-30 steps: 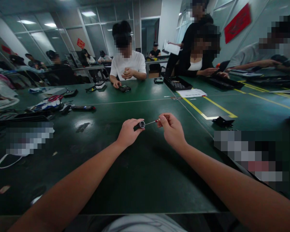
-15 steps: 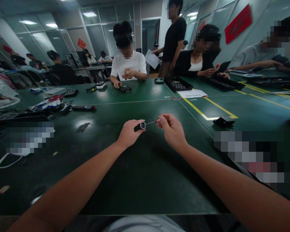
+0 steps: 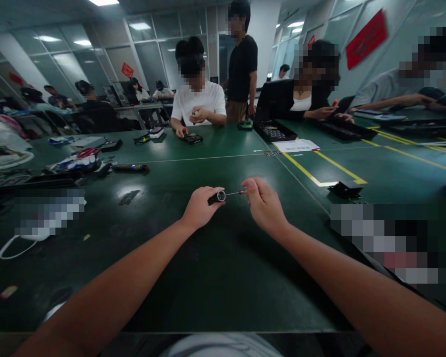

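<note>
Gripping a black tube (image 3: 216, 198), the left hand (image 3: 199, 207) has its fingers curled round it, above the middle of the green table (image 3: 215, 277). The right hand (image 3: 266, 206) pinches a screwdriver (image 3: 241, 192) – most of its handle is hidden. Its thin rod points left to the tube's round end, but I can't tell if they touch. On the far left lies a dark stick (image 3: 130, 168). On the far right are a black tray (image 3: 289, 135) and white paper (image 3: 297, 145) – and a person (image 3: 198, 101) in white sits across the table.

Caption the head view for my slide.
Left hand grips a black cylinder; right hand holds a thin, red-collared tool pointed at it, above a green table.
</note>
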The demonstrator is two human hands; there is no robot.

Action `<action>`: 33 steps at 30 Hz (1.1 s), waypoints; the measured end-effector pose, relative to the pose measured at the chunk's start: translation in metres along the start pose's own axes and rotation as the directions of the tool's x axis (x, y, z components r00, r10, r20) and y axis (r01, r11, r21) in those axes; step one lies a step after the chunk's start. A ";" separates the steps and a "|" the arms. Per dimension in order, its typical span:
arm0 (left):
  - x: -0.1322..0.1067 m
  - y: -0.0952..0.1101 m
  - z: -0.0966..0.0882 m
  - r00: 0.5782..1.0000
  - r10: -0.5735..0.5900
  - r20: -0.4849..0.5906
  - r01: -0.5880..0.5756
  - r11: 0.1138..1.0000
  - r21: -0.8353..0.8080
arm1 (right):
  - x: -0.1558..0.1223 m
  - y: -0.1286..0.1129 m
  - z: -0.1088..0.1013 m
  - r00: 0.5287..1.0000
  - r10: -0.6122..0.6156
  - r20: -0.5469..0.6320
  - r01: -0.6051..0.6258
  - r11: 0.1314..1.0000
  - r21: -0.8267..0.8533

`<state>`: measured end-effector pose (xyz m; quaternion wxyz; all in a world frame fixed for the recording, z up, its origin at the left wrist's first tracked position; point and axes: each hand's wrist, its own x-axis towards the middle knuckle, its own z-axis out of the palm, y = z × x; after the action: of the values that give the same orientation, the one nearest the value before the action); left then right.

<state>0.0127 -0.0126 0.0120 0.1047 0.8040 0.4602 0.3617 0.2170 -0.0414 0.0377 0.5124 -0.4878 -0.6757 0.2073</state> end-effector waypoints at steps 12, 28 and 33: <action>-0.001 0.000 0.000 1.000 -0.011 -0.009 0.011 1.000 -0.001 | -0.002 0.001 0.003 0.999 -0.026 -0.024 0.027 0.998 0.061; -0.001 -0.005 0.001 0.998 -0.028 -0.064 0.027 0.999 -0.024 | -0.001 0.000 0.006 0.999 0.024 -0.037 -0.021 0.997 0.081; 0.001 -0.008 -0.005 0.998 0.057 -0.028 -0.056 0.998 0.029 | 0.008 0.014 0.012 0.931 0.364 0.011 -0.324 0.812 0.486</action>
<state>0.0047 -0.0084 0.0119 0.0762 0.8128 0.4438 0.3696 0.2131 -0.0252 0.0260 0.5984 -0.4676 -0.4818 0.4371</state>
